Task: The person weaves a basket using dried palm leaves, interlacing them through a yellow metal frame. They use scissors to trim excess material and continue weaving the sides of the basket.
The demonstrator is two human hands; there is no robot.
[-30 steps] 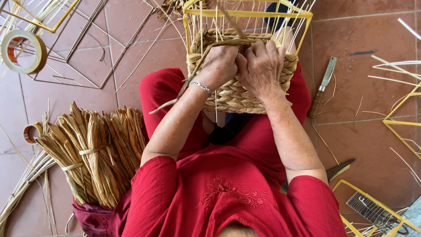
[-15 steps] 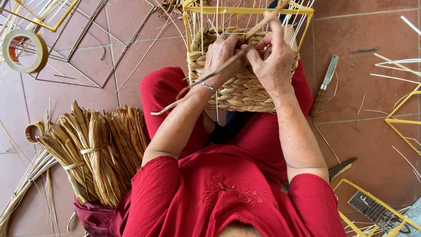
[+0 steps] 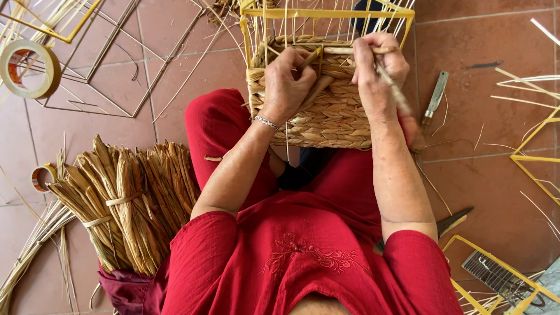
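A half-woven straw basket (image 3: 329, 119) on a yellow wire frame (image 3: 326, 13) rests on my knees, its woven wall facing me. My left hand (image 3: 289, 84) presses on the top edge of the weave and pinches a straw strand (image 3: 312, 58). My right hand (image 3: 376, 73) grips the same strand at the upper right of the weave, with its loose end running down past my wrist. I wear red clothes and a thin bracelet on the left wrist.
Tied bundles of straw (image 3: 125, 201) lie on the tiled floor at my left. Tape rolls (image 3: 26, 67) and bare wire frames (image 3: 105, 52) are at upper left. A knife (image 3: 434, 99), shears (image 3: 455, 220) and more yellow frames (image 3: 536, 157) lie on the right.
Both hands have risen from the middle of the woven wall to its top edge, pulling the straw strand up and across between the frame's wires.
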